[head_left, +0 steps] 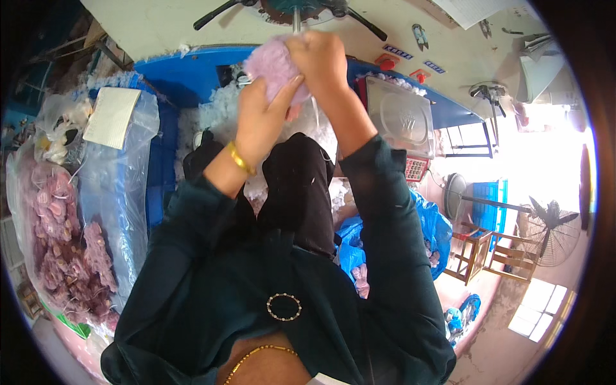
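Observation:
Both my hands hold a fluffy lilac plush piece (271, 66) just below a metal tube (296, 20) on the pale machine front. My left hand (260, 115) grips its lower side, thumb pointing up across the fur. Around its upper right side my right hand (319, 63) is closed, close to the tube's end. Whether the tube reaches inside the plush is hidden by the fur and my fingers. Black-gripped handles (218, 14) spread out on either side of the tube.
White stuffing fluff (221, 106) lies beneath my hands. At left, a clear plastic bag (131, 186) and a heap of dusty-pink plush skins (61, 237) stand by a blue bin (160, 160). A blue bag (433, 221), wooden chair (471, 256) and fan (548, 231) are at right.

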The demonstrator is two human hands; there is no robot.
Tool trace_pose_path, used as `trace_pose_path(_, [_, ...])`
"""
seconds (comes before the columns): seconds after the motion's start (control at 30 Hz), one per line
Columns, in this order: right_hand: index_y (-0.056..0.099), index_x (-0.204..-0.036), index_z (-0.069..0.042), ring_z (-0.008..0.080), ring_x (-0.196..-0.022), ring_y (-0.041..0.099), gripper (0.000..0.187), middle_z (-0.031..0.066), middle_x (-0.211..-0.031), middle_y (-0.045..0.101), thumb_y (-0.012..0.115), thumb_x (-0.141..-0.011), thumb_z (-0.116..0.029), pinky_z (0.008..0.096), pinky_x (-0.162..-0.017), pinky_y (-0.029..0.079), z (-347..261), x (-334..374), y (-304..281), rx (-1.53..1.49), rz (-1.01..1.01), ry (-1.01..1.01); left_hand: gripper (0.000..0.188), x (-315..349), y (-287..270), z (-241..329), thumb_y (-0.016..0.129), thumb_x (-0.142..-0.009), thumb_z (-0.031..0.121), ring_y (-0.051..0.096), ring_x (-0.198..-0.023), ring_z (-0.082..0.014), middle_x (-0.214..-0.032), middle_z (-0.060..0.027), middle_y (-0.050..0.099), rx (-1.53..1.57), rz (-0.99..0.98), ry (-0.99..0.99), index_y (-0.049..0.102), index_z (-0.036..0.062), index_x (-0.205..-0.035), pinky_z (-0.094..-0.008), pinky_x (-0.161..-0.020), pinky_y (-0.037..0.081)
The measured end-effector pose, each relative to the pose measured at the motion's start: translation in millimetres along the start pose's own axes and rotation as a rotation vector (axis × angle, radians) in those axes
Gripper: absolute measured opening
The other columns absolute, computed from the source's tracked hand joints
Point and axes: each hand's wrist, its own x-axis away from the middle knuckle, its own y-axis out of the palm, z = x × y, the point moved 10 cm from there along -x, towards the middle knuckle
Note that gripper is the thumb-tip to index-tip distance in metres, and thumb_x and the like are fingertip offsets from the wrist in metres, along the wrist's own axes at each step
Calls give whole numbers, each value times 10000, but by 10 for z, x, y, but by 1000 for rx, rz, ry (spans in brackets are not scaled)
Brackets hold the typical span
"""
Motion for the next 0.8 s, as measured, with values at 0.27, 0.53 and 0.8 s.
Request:
trace_pose_path(0.27, [650, -685, 9, 402, -670, 617, 308, 237, -687, 603, 589, -726, -291, 456, -628, 495, 25, 18, 11, -41, -45, -8, 337, -38, -53, 6, 665, -888, 254, 456, -403, -82, -537, -15, 507, 86, 68, -130, 536, 9, -698, -247, -378, 349])
trace_pose_path(0.53, [638, -638, -14, 388, -642, 611, 298, 213, -673, 609, 603, -716, -300, 444, -609, 493, 25, -258, 24, -22, 76, 15, 267, -412, -35, -192, 636, -905, 237, 435, -458, -71, -608, -9, 522, 350, 125, -193, 585, -16, -842, -219, -410, 322])
trace_pose_path(0.8, [525, -590, 1, 315, -479, 491, 245, 177, -545, 494, 649, -701, -178, 374, -474, 398, -78, 360, -179, -186, 45, -334, 412, 318, 52, -383, 527, -950, 412, 615, -919, -177, -1068, -66, 623, 660, -346, -575, 548, 73, -1183, -319, -760, 511])
